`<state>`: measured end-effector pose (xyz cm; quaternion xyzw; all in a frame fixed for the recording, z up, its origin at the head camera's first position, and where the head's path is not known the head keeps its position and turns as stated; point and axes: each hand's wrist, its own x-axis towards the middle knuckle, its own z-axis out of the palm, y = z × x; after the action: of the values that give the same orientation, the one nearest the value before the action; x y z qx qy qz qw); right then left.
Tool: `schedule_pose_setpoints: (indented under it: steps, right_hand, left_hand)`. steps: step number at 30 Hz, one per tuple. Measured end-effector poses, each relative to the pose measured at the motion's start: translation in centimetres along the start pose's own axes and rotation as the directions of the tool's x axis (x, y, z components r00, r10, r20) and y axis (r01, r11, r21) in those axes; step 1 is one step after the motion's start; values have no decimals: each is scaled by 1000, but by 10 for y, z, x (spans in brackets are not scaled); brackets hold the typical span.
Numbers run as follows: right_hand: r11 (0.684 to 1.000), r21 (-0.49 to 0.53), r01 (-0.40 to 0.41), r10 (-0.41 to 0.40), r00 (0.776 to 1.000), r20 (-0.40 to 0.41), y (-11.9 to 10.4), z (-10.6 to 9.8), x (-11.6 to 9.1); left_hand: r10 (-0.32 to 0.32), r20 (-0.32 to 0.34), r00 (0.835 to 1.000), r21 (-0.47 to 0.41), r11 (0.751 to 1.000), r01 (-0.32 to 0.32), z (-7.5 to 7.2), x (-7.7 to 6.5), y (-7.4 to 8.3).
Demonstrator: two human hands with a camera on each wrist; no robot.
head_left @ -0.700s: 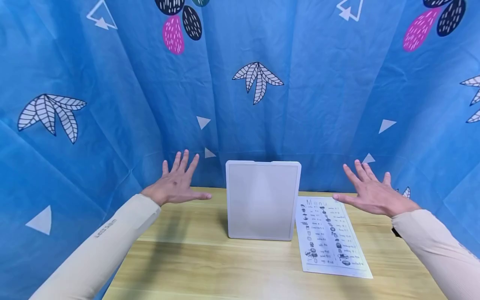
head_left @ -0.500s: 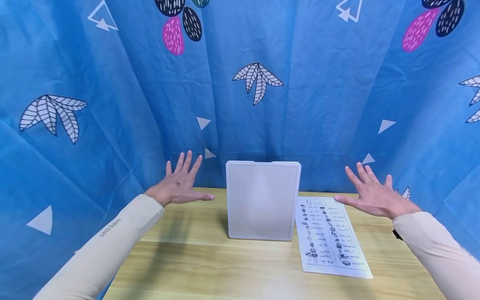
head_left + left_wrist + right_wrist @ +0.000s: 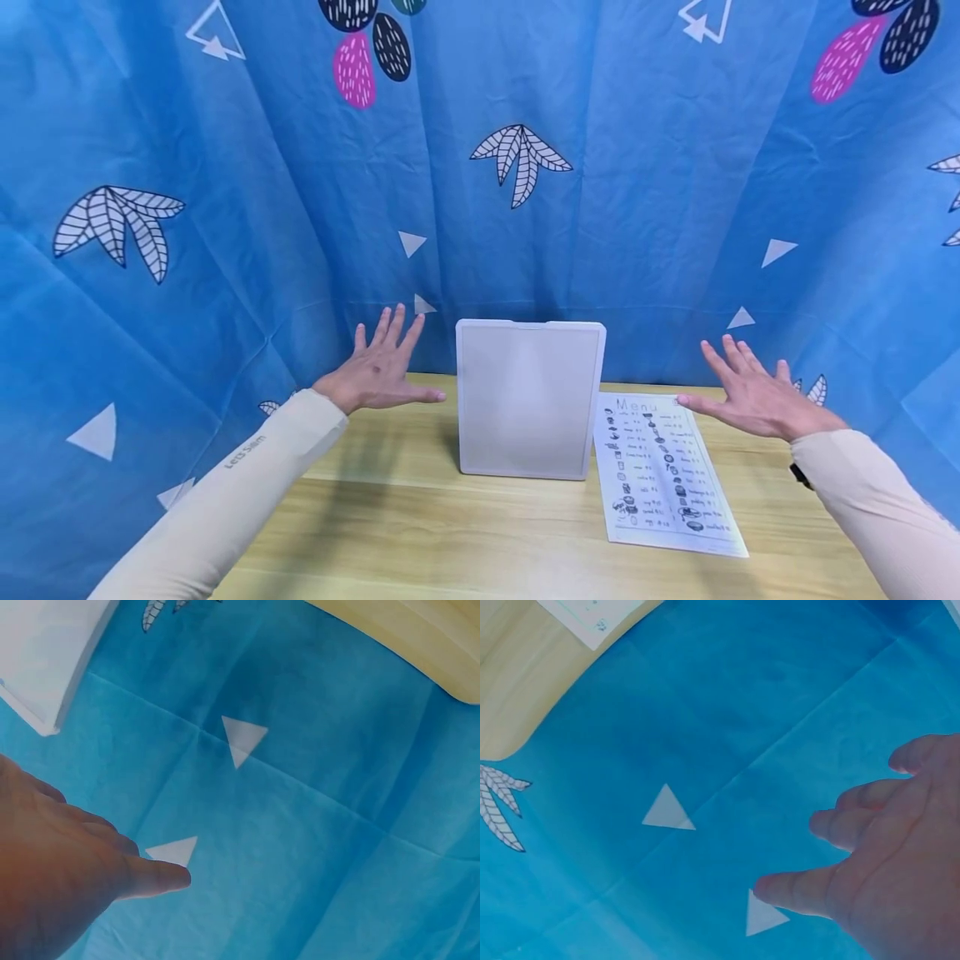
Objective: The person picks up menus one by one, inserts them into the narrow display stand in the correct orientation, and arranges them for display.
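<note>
head view: both hands spread (touching nothing); left hand (image 3: 378, 372), right hand (image 3: 750, 392)

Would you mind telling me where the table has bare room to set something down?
Bare wood runs along the near edge of the table in front of the white board, and left of the board under the left hand. The right side is taken by the menu sheet, close beside the board.

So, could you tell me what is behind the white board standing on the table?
Behind the white board hangs the blue patterned cloth, visible above and beside it. The strip of cloth and table directly behind the board is covered, so anything propping it up cannot be seen.
</note>
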<state>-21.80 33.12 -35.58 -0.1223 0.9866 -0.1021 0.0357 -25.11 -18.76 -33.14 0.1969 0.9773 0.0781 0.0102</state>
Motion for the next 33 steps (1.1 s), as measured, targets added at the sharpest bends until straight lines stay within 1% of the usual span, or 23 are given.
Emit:
schedule_pose_setpoints:
  steps: [7, 14, 18, 24, 29, 33]
  right_hand:
    - [1000, 21, -11, 11, 1000, 5, 8, 9, 0]
    - [998, 53, -33, 33, 999, 12, 16, 18, -1]
    - [997, 68, -30, 29, 1000, 10, 22, 23, 2]
    - [995, 88, -36, 35, 999, 10, 30, 31, 5]
    - [995, 93, -44, 44, 999, 8, 37, 38, 5]
    - [994, 99, -55, 54, 999, 7, 42, 43, 5]
  left_hand:
    - [16, 22, 1000, -47, 999, -15, 14, 4, 8]
    - [41, 42, 998, -51, 998, -39, 22, 8, 15]
    - [65, 47, 997, -58, 996, -62, 26, 10, 19]
    - [107, 42, 993, -97, 990, -103, 31, 8, 21]
    - [143, 41, 989, -106, 985, -138, 37, 8, 24]
    - [178, 21, 984, -107, 979, -175, 44, 9, 26]
